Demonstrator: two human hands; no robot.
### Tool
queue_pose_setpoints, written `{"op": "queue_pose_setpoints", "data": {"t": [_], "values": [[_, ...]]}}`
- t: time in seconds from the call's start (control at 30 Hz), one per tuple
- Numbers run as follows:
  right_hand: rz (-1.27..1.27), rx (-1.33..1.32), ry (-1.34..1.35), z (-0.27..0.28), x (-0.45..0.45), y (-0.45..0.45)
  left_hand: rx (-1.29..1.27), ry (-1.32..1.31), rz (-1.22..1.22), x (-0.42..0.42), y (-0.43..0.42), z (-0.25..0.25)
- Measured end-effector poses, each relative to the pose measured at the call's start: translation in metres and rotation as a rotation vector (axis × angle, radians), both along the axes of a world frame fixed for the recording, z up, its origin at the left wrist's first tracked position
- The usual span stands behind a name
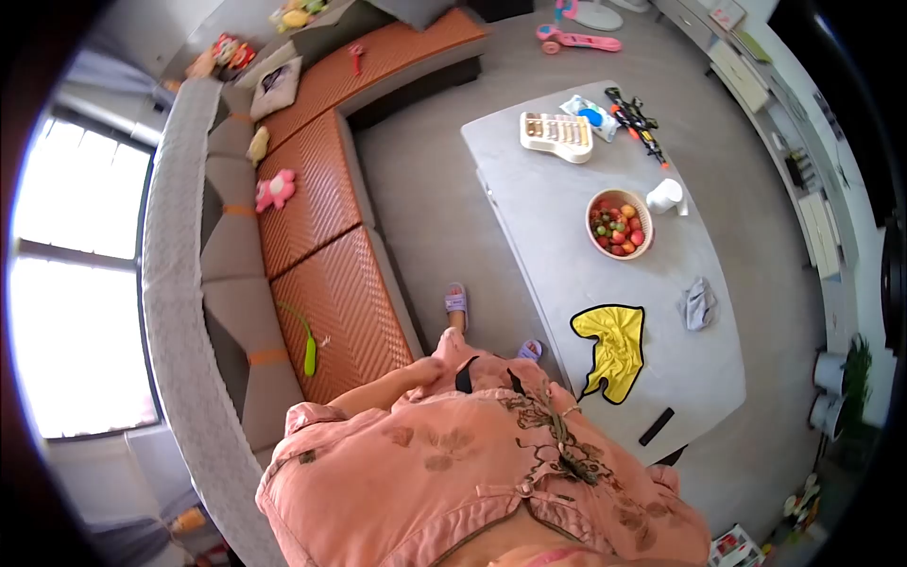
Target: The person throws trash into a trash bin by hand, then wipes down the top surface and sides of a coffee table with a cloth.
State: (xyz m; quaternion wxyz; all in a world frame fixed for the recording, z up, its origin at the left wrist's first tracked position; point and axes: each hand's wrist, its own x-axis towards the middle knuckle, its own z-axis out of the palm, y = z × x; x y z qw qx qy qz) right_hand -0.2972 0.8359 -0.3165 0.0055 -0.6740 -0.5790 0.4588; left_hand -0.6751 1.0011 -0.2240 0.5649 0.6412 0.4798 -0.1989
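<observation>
My left hand (432,369) is down by the hip, against my pink trousers (460,352). It is small in the head view, and its fingers blend into the fabric, so their pose is unclear. My right hand is hidden behind my pink patterned shirt (453,463). Closest to my right side, a yellow cloth piece (619,352) with black edging lies spread on the grey table (557,274). Near it are a black remote-like bar (657,426) and a crumpled grey cloth (698,304).
Farther along the table stand a basket (592,237) of fruit, a white jug-like container (665,196), a piano-shaped toy (556,138), a wipes pack (590,115) and a toy gun (638,125). A sofa (316,189) lines the left. A pink scooter (578,40) stands beyond.
</observation>
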Motion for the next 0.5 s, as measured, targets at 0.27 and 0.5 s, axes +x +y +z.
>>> {"op": "queue_pose_setpoints", "data": {"t": [0.27,0.5], "values": [[0.127,-0.241,-0.001,0.076,-0.051,0.066,0.335,0.034,0.132,0.109,0.107,-0.005],[0.081,-0.005,-0.045,-0.024,-0.112,0.077,0.438,-0.711,-1.022,0.024,0.201,-0.114]]}}
